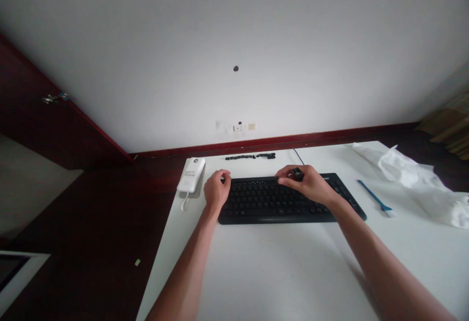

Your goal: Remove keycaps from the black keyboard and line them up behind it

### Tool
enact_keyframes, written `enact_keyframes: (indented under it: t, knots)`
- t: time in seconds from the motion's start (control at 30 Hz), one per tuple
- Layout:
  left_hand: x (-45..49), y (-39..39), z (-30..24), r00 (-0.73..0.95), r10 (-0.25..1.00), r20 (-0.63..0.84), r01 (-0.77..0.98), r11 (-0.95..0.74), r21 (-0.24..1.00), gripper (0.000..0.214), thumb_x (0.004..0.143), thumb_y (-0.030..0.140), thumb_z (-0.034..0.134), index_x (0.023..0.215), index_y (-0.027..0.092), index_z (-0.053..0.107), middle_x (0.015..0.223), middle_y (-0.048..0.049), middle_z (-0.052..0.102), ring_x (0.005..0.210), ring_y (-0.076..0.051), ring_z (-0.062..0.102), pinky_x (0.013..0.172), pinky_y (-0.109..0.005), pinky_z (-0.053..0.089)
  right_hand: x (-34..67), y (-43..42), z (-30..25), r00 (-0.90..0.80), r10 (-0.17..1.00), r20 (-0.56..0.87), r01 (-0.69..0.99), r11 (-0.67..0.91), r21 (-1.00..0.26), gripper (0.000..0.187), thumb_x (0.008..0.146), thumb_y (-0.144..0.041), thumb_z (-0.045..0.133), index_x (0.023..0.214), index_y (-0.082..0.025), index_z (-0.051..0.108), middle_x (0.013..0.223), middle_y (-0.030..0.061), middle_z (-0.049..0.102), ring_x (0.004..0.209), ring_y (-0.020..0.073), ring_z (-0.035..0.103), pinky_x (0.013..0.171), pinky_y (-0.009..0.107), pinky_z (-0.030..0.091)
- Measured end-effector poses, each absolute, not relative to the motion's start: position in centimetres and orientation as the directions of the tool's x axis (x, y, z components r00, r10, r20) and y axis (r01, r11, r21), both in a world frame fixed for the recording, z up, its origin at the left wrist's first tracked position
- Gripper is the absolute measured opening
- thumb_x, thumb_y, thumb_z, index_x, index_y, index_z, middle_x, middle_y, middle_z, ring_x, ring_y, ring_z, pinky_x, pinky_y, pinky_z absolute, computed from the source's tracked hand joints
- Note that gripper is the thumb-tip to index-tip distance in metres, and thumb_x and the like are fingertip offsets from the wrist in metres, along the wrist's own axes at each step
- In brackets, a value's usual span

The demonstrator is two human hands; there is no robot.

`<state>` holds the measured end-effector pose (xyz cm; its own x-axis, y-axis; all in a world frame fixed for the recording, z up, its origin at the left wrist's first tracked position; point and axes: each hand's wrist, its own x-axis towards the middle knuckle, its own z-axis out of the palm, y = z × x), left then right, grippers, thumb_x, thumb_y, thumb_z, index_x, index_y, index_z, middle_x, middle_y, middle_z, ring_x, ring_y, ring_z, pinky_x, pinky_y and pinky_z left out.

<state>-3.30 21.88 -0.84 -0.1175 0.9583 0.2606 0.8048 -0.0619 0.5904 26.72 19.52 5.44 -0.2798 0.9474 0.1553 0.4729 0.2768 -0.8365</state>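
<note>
Black plastic keyboard [278, 200] lies on the white table [278, 272] beneath both hands, the left grip [217, 189] resting open on its upper left corner and the right grip [302, 183] closed on a small dark keycap [296, 173] above its upper right keys. That keycap looks light, stiff and easily dropped, best pinched by its sides. Beyond both grips, a row of black keycaps [250, 157] lines the table's far edge; a white power bank [191, 175] sits just left of the left grip, and a blue tool [373, 197] lies right of the right grip.
</note>
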Motion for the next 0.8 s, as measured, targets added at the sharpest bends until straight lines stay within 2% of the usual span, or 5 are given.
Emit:
enact_keyframes:
  t: [0.13,0.3,0.47,0.57,0.8]
  knots:
    - [-1.7,20.5,0.7,0.034,0.883,0.468,0.818,-0.294,0.495,0.017,0.095,0.023,0.059,0.106,0.024,0.073,0.105,-0.0064,0.072,0.102,-0.023,0.064,0.097,-0.035,0.049,25.6,19.5,4.9,-0.223,0.963,0.149,0.364,0.224,-0.904,0.037,0.085,-0.055,0.074,0.091,-0.019,0.076,0.089,0.007,0.077,0.083,0.023,0.068,0.079,0.036,0.053]
    - [1.7,17.8,2.2,0.359,0.753,0.551,0.579,-0.643,0.501,0.022,0.097,0.031,0.064,0.117,0.025,0.068,0.106,-0.0057,0.071,0.101,-0.021,0.065,0.094,-0.034,0.053,24.0,19.0,4.7,-0.225,0.973,0.051,0.311,0.121,-0.943,0.041,0.086,-0.059,0.07,0.084,-0.017,0.074,0.066,0.0018,0.067,0.055,0.013,0.052,0.054,0.028,0.042]
    - [2.6,17.1,2.1,0.336,0.759,0.558,0.518,-0.644,0.563,0.018,0.097,0.03,0.064,0.113,0.024,0.07,0.101,-0.0046,0.071,0.094,-0.017,0.067,0.084,-0.029,0.055,23.2,18.7,4.6,-0.282,0.959,-0.02,0.302,0.069,-0.951,0.049,0.085,-0.064,0.068,0.073,-0.017,0.07,0.054,-0.0014,0.055,0.048,0.0102,0.041,0.047,0.027,0.031]
    - [2.3,17.3,2.1,0.32,0.776,0.544,0.529,-0.623,0.577,0.012,0.097,0.03,0.064,0.102,0.024,0.073,0.094,-0.0035,0.071,0.086,-0.016,0.067,0.079,-0.027,0.054,22.9,18.7,4.2,-0.299,0.954,-0.025,0.301,0.07,-0.951,0.049,0.086,-0.064,0.067,0.071,-0.018,0.069,0.055,-0.0016,0.055,0.049,0.0104,0.042,0.048,0.027,0.032]
    - [2.4,17.2,2.0,0.313,0.795,0.519,0.56,-0.596,0.575,0.012,0.097,0.03,0.063,0.099,0.023,0.073,0.086,-0.0029,0.07,0.075,-0.014,0.063,0.074,-0.027,0.051,22.3,18.5,4.0,-0.287,0.958,-0.015,0.331,0.085,-0.94,0.055,0.089,-0.067,0.061,0.066,-0.018,0.067,0.056,-0.0003,0.057,0.048,0.0114,0.043,0.049,0.028,0.034]
